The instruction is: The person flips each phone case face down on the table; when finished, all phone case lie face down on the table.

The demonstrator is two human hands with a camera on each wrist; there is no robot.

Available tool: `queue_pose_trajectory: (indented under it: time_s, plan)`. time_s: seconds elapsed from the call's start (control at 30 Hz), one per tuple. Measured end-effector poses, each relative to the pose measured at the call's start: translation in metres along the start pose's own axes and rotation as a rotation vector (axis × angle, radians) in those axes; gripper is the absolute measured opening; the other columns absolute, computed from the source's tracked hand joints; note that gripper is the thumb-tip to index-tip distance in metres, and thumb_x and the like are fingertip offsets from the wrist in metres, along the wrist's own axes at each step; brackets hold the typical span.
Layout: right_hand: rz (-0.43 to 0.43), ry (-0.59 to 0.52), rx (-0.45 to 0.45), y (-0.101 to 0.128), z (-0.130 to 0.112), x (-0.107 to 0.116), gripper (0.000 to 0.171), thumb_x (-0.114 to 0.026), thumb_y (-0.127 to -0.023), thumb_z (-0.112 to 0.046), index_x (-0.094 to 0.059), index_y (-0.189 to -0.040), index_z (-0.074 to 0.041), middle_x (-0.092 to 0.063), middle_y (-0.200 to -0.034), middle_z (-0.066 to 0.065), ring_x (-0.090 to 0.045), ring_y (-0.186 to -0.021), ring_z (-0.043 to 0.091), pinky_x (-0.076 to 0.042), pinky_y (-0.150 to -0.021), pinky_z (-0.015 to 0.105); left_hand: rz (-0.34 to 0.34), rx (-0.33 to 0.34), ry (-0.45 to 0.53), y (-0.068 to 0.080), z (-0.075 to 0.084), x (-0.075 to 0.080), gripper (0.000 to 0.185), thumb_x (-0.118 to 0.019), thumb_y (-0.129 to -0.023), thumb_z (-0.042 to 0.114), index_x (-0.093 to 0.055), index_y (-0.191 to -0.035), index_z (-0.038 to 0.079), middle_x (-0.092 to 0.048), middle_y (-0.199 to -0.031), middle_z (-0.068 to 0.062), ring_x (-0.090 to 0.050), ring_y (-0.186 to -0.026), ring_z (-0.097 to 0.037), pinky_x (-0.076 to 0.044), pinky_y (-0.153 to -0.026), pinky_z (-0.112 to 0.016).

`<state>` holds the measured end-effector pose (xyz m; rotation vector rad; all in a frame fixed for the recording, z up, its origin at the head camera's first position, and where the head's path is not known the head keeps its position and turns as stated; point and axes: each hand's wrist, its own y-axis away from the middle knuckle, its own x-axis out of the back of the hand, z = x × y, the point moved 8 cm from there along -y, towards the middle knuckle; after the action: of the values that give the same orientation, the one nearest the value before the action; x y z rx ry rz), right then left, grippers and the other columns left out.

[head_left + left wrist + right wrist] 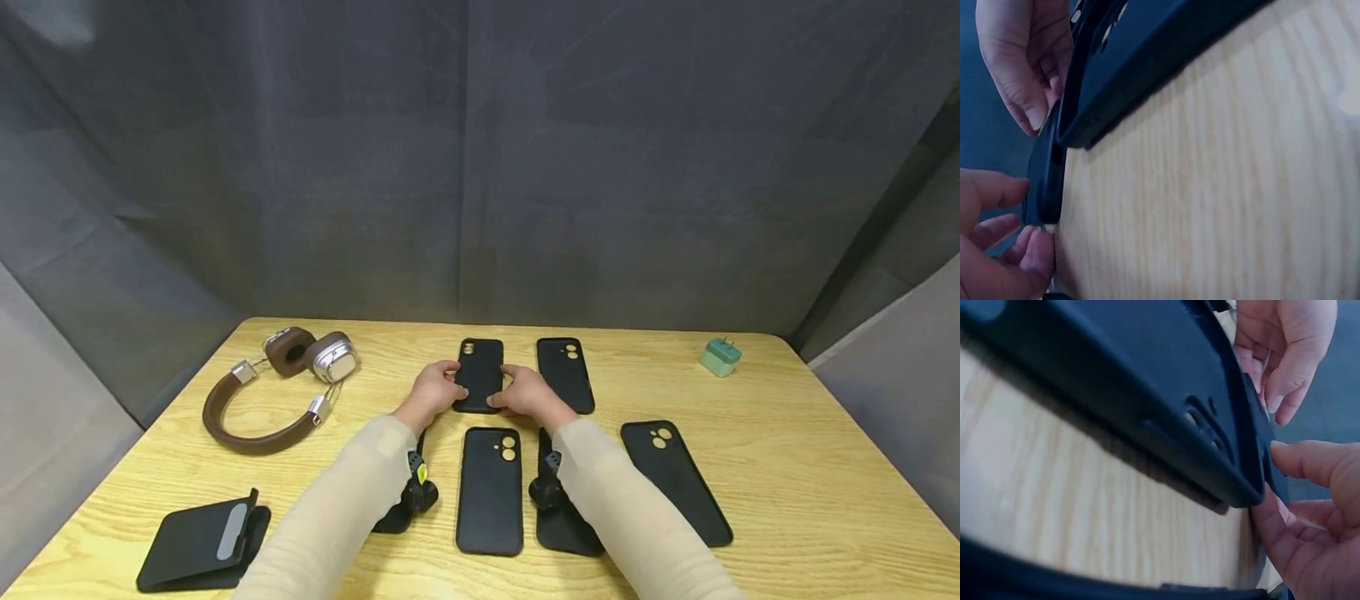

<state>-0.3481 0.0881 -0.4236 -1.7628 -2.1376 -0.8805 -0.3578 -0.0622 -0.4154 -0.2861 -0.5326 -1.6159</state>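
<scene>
Both hands, the left hand [433, 390] and the right hand [527, 393], have their grip clamped on the two long edges of the black phone case [480, 373], probably to keep it flat and straight on the worktop [787, 467], between the two grips.

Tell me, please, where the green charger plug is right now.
In the head view the green charger plug sits alone at the table's far right corner, well right of the phone case in the back row.

Brown headphones [281, 392] at left, folded black stand [202, 543] near — green charger [721, 357] far right, wooden table [787, 467].
</scene>
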Motion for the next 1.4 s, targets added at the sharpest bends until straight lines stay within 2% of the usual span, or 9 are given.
queue_pose_trajectory:
  time_s: [0.2,0.37,0.5,0.67,0.77,0.9,1.0,1.23,1.4]
  plan:
    - [0.011,-0.127,0.011,0.005,0.004,0.013,0.069,-0.067,-0.084,-0.012,-0.032,-0.143,-0.004,-0.062,-0.092,0.012,-0.062,-0.072,0.019,-0.053,-0.066,0.03,0.084,-0.097,0.002,0.003,0.019,0.0,0.047,-0.062,-0.081,0.003,-0.053,-0.128,0.002,-0.054,-0.115,-0.019,-0.053,-0.1,-0.028,-0.047,-0.082,-0.038]
    - [0.035,-0.144,0.032,0.008,0.004,0.031,0.063,-0.065,-0.086,-0.014,-0.035,-0.141,-0.004,-0.058,-0.094,0.013,-0.061,-0.079,0.024,-0.054,-0.071,0.034,0.065,-0.164,0.05,0.006,0.038,-0.009,0.046,-0.06,-0.084,0.002,-0.052,-0.129,0.0,-0.054,-0.121,-0.021,-0.054,-0.109,-0.032,-0.047,-0.089,-0.04]
    - [0.067,-0.151,0.034,0.01,0.006,0.049,0.06,-0.063,-0.087,-0.016,-0.036,-0.14,-0.004,-0.055,-0.094,0.013,-0.062,-0.086,0.03,-0.053,-0.077,0.038,0.013,-0.172,0.093,0.009,0.049,-0.021,0.046,-0.058,-0.086,0.001,-0.05,-0.131,0.001,-0.052,-0.125,-0.022,-0.053,-0.114,-0.033,-0.046,-0.092,-0.04]
    - [0.109,-0.176,0.043,0.014,0.014,0.073,0.058,-0.061,-0.089,-0.015,-0.036,-0.14,-0.001,-0.055,-0.092,0.013,-0.06,-0.092,0.034,-0.052,-0.08,0.039,-0.047,-0.176,0.107,0.011,0.058,-0.038,0.047,-0.057,-0.086,0.0,-0.049,-0.133,0.003,-0.052,-0.127,-0.02,-0.054,-0.113,-0.031,-0.047,-0.09,-0.038]
    - [0.127,-0.173,0.049,0.016,0.023,0.085,0.056,-0.06,-0.09,-0.014,-0.036,-0.139,0.0,-0.054,-0.101,0.017,-0.059,-0.094,0.033,-0.053,-0.079,0.037,-0.067,-0.182,0.099,0.011,0.06,-0.047,0.049,-0.057,-0.085,0.0,-0.049,-0.133,0.004,-0.053,-0.126,-0.018,-0.053,-0.115,-0.03,-0.048,-0.087,-0.036]
    - [0.135,-0.171,0.049,0.018,0.034,0.098,0.056,-0.058,-0.091,-0.013,-0.035,-0.14,0.0,-0.047,-0.12,0.024,-0.056,-0.1,0.034,-0.052,-0.081,0.036,-0.092,-0.182,0.067,0.011,0.064,-0.057,0.05,-0.059,-0.084,0.0,-0.05,-0.133,0.006,-0.054,-0.126,-0.016,-0.053,-0.115,-0.03,-0.048,-0.081,-0.033]
    - [0.144,-0.169,0.035,0.02,0.042,0.104,0.056,-0.058,-0.09,-0.012,-0.035,-0.14,0.001,-0.043,-0.126,0.027,-0.054,-0.104,0.036,-0.051,-0.084,0.038,-0.118,-0.182,0.034,0.011,0.066,-0.064,0.051,-0.06,-0.083,0.0,-0.05,-0.133,0.006,-0.054,-0.127,-0.016,-0.054,-0.114,-0.029,-0.047,-0.079,-0.032]
    - [0.162,-0.111,-0.015,0.027,0.056,0.111,0.055,-0.058,-0.089,-0.009,-0.036,-0.138,0.004,-0.048,-0.122,0.027,-0.054,-0.106,0.035,-0.05,-0.084,0.041,-0.154,-0.179,0.078,0.013,0.069,-0.082,0.054,-0.061,-0.08,-0.005,-0.05,-0.132,0.002,-0.051,-0.13,-0.019,-0.058,-0.093,-0.022,-0.044,-0.069,-0.024]
    - [0.156,-0.078,-0.049,0.026,0.068,0.112,0.054,-0.06,-0.087,-0.007,-0.038,-0.136,0.005,-0.052,-0.119,0.026,-0.058,-0.092,0.027,-0.052,-0.075,0.034,-0.157,-0.152,0.113,0.011,0.066,-0.091,0.054,-0.061,-0.08,-0.006,-0.049,-0.132,0.0,-0.051,-0.13,-0.019,-0.054,-0.11,-0.029,-0.046,-0.083,-0.03]
